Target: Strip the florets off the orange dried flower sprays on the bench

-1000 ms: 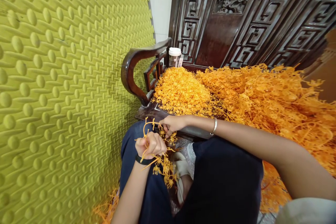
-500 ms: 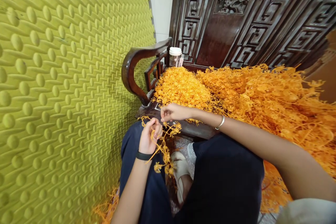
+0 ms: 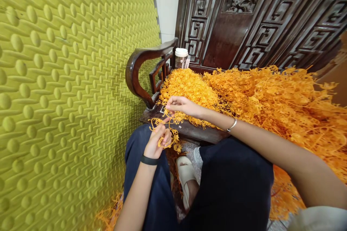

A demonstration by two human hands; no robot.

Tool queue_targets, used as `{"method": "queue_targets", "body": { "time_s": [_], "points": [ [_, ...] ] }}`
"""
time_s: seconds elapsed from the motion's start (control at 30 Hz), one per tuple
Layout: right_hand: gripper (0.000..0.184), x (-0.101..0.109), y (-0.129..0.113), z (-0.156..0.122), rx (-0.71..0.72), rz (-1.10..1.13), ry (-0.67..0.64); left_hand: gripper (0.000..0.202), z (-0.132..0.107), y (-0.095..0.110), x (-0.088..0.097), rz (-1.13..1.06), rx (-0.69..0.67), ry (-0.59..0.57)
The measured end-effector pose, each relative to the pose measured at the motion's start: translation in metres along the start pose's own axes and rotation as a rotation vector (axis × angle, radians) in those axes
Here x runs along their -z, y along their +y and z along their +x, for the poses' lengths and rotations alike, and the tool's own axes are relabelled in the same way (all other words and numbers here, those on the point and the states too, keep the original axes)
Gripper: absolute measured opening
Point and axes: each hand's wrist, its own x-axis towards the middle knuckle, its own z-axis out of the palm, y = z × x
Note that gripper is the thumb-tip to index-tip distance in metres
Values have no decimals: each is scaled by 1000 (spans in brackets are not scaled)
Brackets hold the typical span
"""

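Observation:
My left hand (image 3: 157,141) is above my left knee, its fingers curled around an orange plastic flower sprig (image 3: 176,144) while the index finger points up toward the other hand. Thin branching strands of the sprig loop out on both sides of the fingers. My right hand (image 3: 182,106) is just above and to the right, thumb and index finger pinched at the sprig's upper end. Exactly what lies between those fingertips is too small to make out. Behind the right hand sits a mound of small orange plastic pieces (image 3: 187,85).
A larger heap of long orange sprigs (image 3: 276,97) covers the bench to the right. A dark wooden armrest (image 3: 135,65) and a lidded cup (image 3: 181,57) stand behind the mound. Yellow-green textured matting (image 3: 67,79) lines the left side. Orange bits (image 3: 111,211) lie low at left.
My right hand has risen slightly. The sprig that hung below my left hand has been drawn up and now bunches around the fingers. My left index finger has stretched out.

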Motion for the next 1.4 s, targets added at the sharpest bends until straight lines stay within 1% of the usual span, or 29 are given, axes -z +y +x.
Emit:
{"method": "queue_targets", "body": {
  "time_s": [0.07,0.23,0.33,0.43,0.5,0.57,0.73,0.87,0.93,1.0,1.07,1.1,1.2,1.3,1.4],
  "points": [
    [11,-1,2,0,-15,3,-21,52,0,-1,-1,69,-11,16],
    [11,-2,6,2,-49,-2,-57,35,3,-1,-2,266,-24,169],
    [11,-2,6,1,-53,2,-79,34,4,-1,-3,367,-55,223],
    [12,1,5,-1,-53,12,-136,35,4,-2,-4,400,-69,265],
    [21,3,5,-3,-63,-17,-174,35,4,-3,-4,398,-66,284],
    [29,5,4,-3,-77,-83,-197,34,5,-3,-3,400,-61,289],
    [22,8,0,-4,-86,-193,-246,32,5,-6,-3,481,-26,255],
    [27,8,0,-6,-95,-287,-322,34,6,-10,-3,550,21,214],
    [29,10,2,-6,-107,-315,-387,34,7,-11,-4,554,25,198],
    [28,13,4,-7,-105,-305,-417,36,7,-10,-5,555,16,189],
    [24,17,4,-7,-80,-273,-379,37,6,-10,-6,560,-10,197],
    [20,19,4,-6,-63,-258,-332,38,6,-9,-7,560,-33,208],
    [12,21,2,-4,-56,-217,-120,35,6,-7,-8,548,-101,214],
    [12,15,2,-2,-104,-137,83,33,8,-7,-10,521,-118,194],
    [15,14,-1,1,-119,-82,187,33,10,-7,-10,481,-124,199]
  ]
}}
